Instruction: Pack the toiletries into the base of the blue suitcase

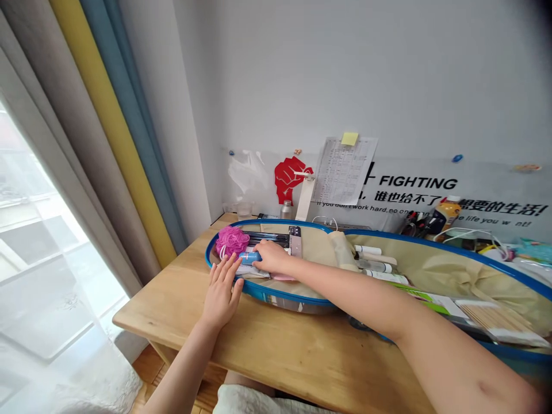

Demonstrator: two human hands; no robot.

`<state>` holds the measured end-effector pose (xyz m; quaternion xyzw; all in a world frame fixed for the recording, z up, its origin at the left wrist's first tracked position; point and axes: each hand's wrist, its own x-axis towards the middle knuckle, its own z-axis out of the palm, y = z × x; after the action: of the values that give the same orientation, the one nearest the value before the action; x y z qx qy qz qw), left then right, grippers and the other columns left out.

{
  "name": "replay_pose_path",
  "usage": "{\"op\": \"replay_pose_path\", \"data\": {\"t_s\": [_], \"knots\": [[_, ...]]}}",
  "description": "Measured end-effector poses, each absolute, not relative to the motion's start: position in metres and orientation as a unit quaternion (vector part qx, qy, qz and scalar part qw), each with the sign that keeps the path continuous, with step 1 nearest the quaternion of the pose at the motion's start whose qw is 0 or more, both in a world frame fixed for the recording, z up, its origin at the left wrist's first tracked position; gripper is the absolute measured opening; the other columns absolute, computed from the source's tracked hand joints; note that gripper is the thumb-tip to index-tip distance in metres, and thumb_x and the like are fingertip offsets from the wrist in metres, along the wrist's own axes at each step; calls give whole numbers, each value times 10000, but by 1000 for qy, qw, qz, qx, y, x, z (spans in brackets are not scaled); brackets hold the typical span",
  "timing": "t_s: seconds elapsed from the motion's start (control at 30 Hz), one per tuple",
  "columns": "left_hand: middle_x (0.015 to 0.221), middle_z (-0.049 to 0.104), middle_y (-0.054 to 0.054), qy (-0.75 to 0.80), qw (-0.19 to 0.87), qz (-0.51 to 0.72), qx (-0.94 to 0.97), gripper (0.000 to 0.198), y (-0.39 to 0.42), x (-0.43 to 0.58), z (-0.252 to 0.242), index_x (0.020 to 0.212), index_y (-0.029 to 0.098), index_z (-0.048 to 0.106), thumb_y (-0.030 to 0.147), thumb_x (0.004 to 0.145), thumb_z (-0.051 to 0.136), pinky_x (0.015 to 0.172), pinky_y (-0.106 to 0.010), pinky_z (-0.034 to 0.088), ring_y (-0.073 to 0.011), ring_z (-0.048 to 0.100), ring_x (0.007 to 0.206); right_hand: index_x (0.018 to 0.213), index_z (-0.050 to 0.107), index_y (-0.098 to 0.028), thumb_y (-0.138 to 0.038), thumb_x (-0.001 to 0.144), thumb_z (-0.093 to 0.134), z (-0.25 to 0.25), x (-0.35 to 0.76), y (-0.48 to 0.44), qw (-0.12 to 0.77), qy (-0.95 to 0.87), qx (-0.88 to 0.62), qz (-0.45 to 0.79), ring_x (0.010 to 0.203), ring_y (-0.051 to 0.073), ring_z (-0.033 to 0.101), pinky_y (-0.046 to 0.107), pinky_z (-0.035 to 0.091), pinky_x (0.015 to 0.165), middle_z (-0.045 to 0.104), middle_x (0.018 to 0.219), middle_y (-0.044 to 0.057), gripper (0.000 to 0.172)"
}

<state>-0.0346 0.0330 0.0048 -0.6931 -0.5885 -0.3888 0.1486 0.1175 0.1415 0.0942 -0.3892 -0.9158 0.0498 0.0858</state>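
Note:
An open toiletry bag with a blue-edged rim lies spread on the table, its beige lining facing up. My right hand reaches across its left half, fingers closed around a small blue bottle. My left hand rests over the front left rim with fingers stretched out, the tips close to the bottle and a pink bath puff. Behind the bottle lie dark slim items and a pack with a black label. The right hand partly covers what lies under it.
The bag's right half holds white tubes, a clear bottle and a pack of cotton swabs. Behind stand a metal-coloured bottle, a white lamp and an orange-labelled bottle. The wooden table's left edge faces curtains.

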Motion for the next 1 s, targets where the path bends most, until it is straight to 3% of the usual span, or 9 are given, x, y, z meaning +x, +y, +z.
{"op": "replay_pose_path", "data": {"t_s": [0.17,0.43,0.63,0.73,0.83,1.0], "knots": [[1442,481,-93,-592,143,-387,-692,462,33,-35,5,1392,218,455,365,978,313,1148,-491,232,-244,368,1376,1201,558,-173,-397,901,549,91,115,142,60,-923,-379,42,1044,190,591,427,508,897,590,1205,82,374],[1456,462,-99,-595,138,-383,-693,467,31,-35,7,1397,211,447,362,977,308,1144,-491,236,-245,358,1382,1154,603,-207,-472,878,550,112,129,150,85,-922,-372,60,1061,205,590,408,479,928,607,1214,71,387],[1444,476,-101,-589,140,-387,-696,464,32,-36,5,1394,210,446,364,978,309,1144,-489,233,-246,364,1377,1083,646,-228,-412,898,468,157,214,192,154,-870,-461,78,970,172,633,281,471,828,696,1101,36,316],[1447,473,-97,-585,143,-391,-696,457,32,-37,3,1396,222,441,360,979,315,1148,-490,219,-248,372,1371,1049,659,-204,-435,894,427,169,283,204,149,-843,-509,90,908,174,645,279,476,787,716,1027,53,362],[1446,473,-98,-580,148,-392,-699,455,33,-38,2,1401,226,432,356,980,317,1149,-493,213,-251,375,1368,1003,675,-203,-485,842,460,167,349,205,102,-826,-542,121,804,166,655,284,490,739,723,950,52,390],[1441,479,-91,-577,157,-396,-697,458,34,-38,2,1405,242,427,360,976,321,1145,-483,229,-252,381,1364,729,703,-212,-500,598,679,138,422,193,-6,-805,-567,173,652,187,641,311,497,636,694,703,33,318]]}}
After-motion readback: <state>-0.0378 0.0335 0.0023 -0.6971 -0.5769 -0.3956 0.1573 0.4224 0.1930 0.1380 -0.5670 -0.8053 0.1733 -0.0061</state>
